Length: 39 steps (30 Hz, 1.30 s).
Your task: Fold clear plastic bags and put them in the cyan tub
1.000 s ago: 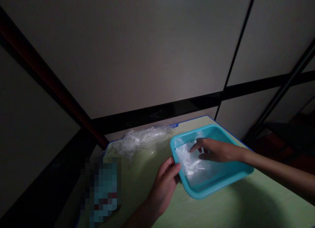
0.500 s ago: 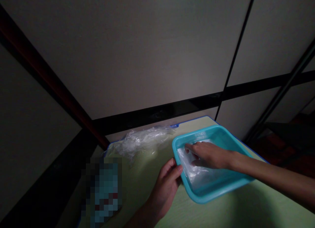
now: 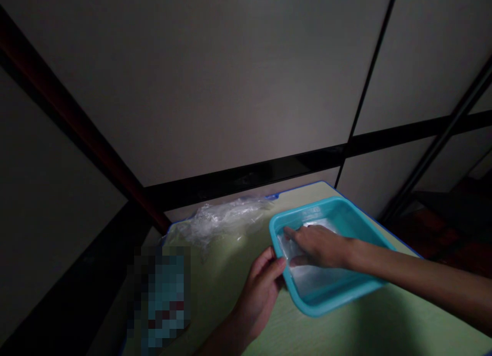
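Note:
A turquoise plastic tray (image 3: 326, 307) stands on a pale green table (image 3: 215, 284). My left hand (image 3: 259, 289) grips its left rim, thumb over the edge and fingers outside. Inside the tray lies a flat, shiny, clear plastic packet (image 3: 315, 280) over its bottom. My right hand (image 3: 317, 245) reaches into the tray from the right, over the packet, with thumb and index finger apart near the left wall. Its palm hides part of the packet, and its other fingers are partly hidden.
Crumpled clear plastic film (image 3: 223, 217) lies at the table's back left. A blurred-out teal item (image 3: 169, 289) is at the left edge. Behind the table rise grey panels (image 3: 246, 89) with a black strip. Dark reddish things show at the far right.
My right hand has shifted slightly left and down inside the tray, and its thumb and index finger are further apart. My left hand keeps its hold on the rim.

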### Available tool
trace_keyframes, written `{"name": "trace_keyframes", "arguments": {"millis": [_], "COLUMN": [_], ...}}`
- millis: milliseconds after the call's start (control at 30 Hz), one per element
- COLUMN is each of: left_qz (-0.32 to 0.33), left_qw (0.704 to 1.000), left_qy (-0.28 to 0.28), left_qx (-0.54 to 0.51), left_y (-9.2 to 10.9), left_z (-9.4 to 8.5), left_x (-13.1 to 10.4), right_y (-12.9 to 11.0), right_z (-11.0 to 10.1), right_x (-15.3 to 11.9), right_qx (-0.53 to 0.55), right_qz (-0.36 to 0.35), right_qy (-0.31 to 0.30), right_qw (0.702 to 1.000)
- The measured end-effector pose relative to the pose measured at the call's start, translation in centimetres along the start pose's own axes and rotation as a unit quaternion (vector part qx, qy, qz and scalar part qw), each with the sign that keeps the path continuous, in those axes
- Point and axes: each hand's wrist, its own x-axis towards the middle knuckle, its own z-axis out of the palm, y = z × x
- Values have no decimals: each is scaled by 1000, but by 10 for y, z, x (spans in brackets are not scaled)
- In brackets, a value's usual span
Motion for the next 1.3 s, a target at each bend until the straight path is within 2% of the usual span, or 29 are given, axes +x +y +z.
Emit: {"name": "trace_keyframes", "arguments": {"millis": [167,367,667,833,967,1100,1300], "left_qz": [9,2,0,12,31,27,10], "left_qw": [1000,1000,999,997,994,992,989], "left_qy": [-7,6,40,72,108,120,143], "left_qx": [-10,-2,14,0,-17,-21,-26], "left_y": [-1,-3,-5,-2,-1,-3,-10], "left_z": [-2,-4,-11,-10,-11,-14,-18], "left_x": [1,3,14,43,77,105,128], "right_y": [7,28,61,83,108,129,147], "right_z": [-7,-24,-17,-20,-12,3,19], "right_x": [-4,-17,-49,-61,-62,-58,-51], "right_qx": [52,100,116,134,152,237,280], "right_qz": [-16,15,27,61,118,164,166], "right_qy": [25,66,101,156,212,203,216], "right_qw": [998,993,988,977,958,936,920]}}
